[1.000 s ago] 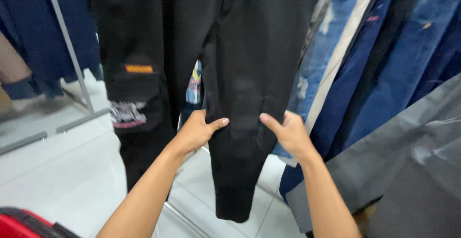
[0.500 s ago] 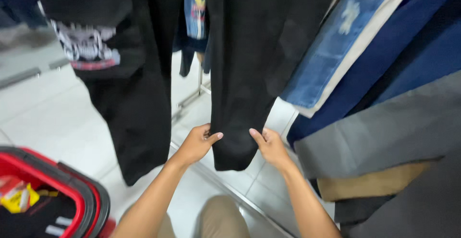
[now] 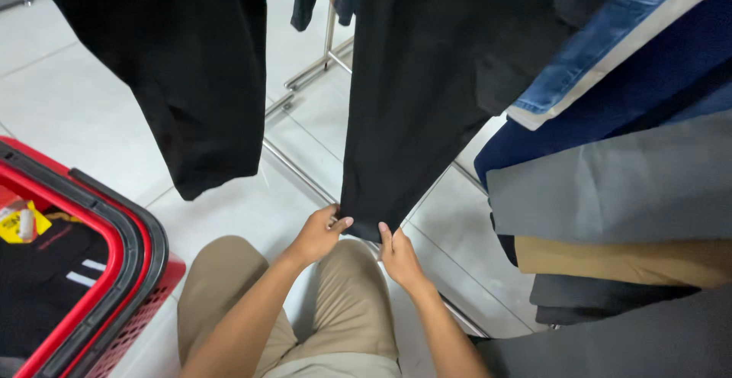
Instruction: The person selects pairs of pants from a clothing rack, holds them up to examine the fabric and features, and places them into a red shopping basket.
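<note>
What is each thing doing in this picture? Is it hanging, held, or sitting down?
Black trouser leg: hanging, hem pinched by both hands.
Left hand: gripping the hem.
Right hand: gripping the hem.
Other black garment: hanging free, untouched.
Red basket: on the floor, dark clothing inside.
Folded trousers: draped in a row at right.

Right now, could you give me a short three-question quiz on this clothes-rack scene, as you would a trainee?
1. True or false: both hands hold the hem of the black trouser leg.
2. Which colour is the shopping basket? A) blue B) red C) green
3. Fill in: the person wears ___ trousers.

Key:
1. True: the left hand and right hand pinch its bottom edge.
2. B.
3. Tan.
</note>
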